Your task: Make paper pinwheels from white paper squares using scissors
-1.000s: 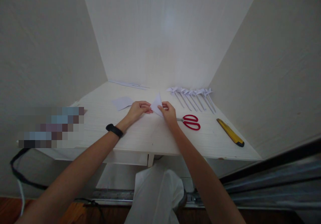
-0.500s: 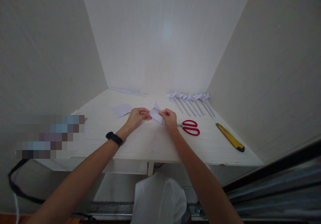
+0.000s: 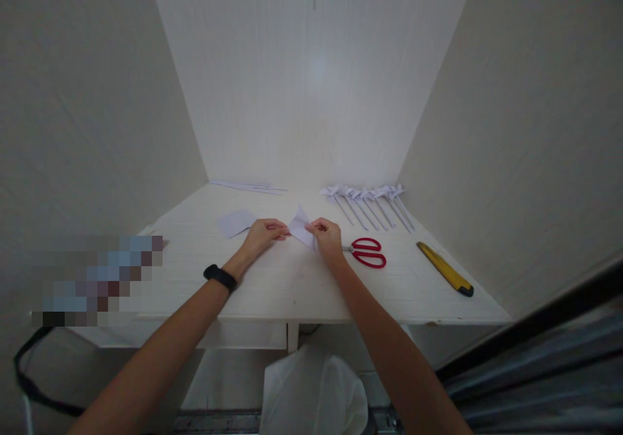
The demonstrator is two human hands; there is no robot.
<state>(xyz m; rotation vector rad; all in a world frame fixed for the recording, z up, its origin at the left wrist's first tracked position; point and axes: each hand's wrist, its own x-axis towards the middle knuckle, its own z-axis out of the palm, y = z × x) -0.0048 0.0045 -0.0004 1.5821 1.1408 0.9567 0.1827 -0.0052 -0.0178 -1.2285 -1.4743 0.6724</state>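
Left hand point(image 3: 263, 235) and right hand point(image 3: 327, 237) stayed pinched on the folded paper point(image 3: 300, 226), low over the table point(image 3: 272, 285), near the scissors point(image 3: 367, 253). Its raised point stood lower than a second earlier, so the crease was probably being pressed down.

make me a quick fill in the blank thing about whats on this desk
The left hand and right hand pinch the folded paper, not the ____-handled scissors beside them.
The black band sits on the ____ wrist.
The yellow utility knife lies to the ____ of the scissors.
Missing: red; left; right.
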